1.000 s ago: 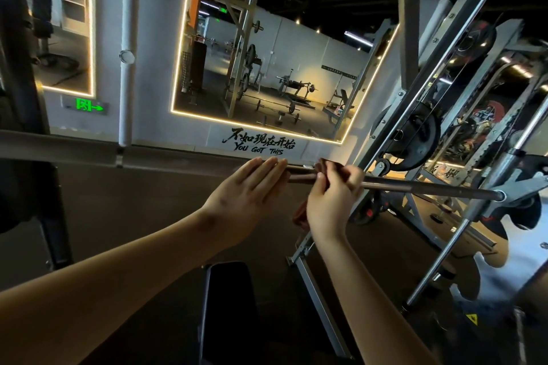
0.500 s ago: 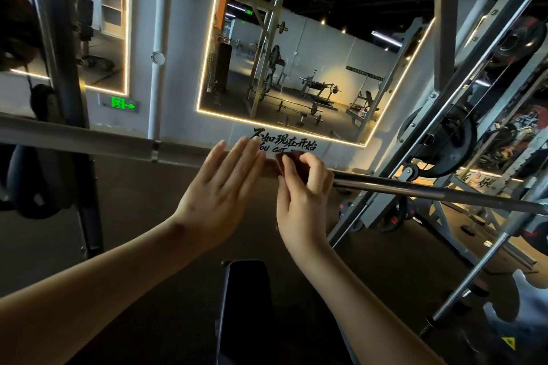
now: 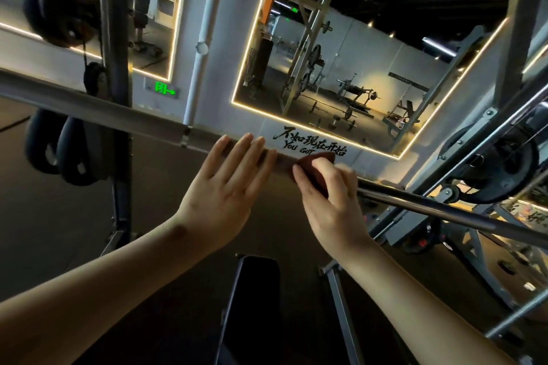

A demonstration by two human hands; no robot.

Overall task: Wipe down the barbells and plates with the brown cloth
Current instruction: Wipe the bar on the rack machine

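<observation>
A long steel barbell (image 3: 421, 207) runs across the view from upper left to lower right, held in a rack. The brown cloth (image 3: 315, 172) is wrapped around the bar near the middle, and my right hand (image 3: 332, 204) grips it there. Just left of it, my left hand (image 3: 228, 187) lies against the bar with straight fingers, holding nothing. A black weight plate (image 3: 501, 169) hangs on the rack at the right. Two dark plates (image 3: 71, 151) hang on the left upright.
A black padded bench (image 3: 252, 305) stands below the bar between my forearms. Grey rack uprights (image 3: 115, 98) and slanted rails (image 3: 462, 139) flank both sides. A lit wall mirror (image 3: 341, 68) faces me. The floor is dark.
My right hand has slid the cloth leftward along the bar, and my left hand has moved left ahead of it. The view has swung left, bringing the left upright and its plates in.
</observation>
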